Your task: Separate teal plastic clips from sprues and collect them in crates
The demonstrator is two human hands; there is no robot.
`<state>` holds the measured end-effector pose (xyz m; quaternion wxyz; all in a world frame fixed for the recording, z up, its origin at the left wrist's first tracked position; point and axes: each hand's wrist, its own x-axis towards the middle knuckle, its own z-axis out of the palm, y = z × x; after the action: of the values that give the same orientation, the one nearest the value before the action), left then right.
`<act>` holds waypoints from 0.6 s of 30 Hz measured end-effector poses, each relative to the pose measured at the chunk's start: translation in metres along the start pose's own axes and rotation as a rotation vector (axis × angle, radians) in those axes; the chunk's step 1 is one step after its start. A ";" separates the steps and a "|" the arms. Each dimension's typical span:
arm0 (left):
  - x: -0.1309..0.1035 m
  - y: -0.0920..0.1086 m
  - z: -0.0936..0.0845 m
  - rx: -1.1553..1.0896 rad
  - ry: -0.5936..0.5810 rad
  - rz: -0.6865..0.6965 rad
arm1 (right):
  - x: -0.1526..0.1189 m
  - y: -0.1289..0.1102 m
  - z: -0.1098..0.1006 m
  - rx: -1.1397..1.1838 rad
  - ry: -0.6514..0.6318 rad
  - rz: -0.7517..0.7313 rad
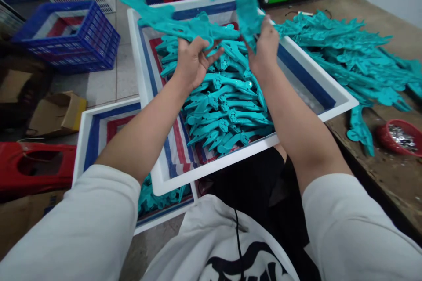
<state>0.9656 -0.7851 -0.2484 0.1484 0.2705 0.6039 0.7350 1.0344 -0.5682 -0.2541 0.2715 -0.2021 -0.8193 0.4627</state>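
Note:
My left hand (pixel 194 62) is above the white-rimmed crate (pixel 214 170), its thumb and fingers closed on a teal plastic part (pixel 198 29). Higher up and to the right, my right hand (pixel 266 47) grips a bunch of teal plastic parts (pixel 245 2), smeared by motion. How many pieces each hand has cannot be made out. Beneath both hands, long teal parts with small dark fittings (pixel 227 116) lie stacked in rows inside the crate, on a striped red, white and blue lining (pixel 180 142).
A second white crate (pixel 86 140) with teal parts sits lower left. On the bench at right are a heap of teal parts (pixel 356 57) and a red bowl (pixel 389 138) of small shiny pieces. A blue crate (pixel 99 48), cardboard box (pixel 54 114) and red stool (pixel 13 167) stand left.

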 end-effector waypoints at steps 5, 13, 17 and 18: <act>0.013 -0.003 -0.013 -0.246 0.173 0.098 | 0.019 0.051 -0.008 0.029 0.051 0.100; 0.022 -0.056 -0.022 0.997 -0.389 -0.341 | -0.031 0.130 0.048 -0.696 -0.516 0.166; 0.023 -0.064 -0.025 1.259 -0.542 -0.377 | -0.031 0.149 0.044 -0.607 -0.494 0.194; 0.022 -0.064 -0.024 1.251 -0.594 -0.414 | -0.027 0.150 0.041 -0.570 -0.510 0.190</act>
<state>0.9264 -0.7780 -0.3087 0.2600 0.3731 0.8845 0.1038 1.0415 -0.5374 -0.4084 -0.0520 -0.2231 -0.9338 0.2750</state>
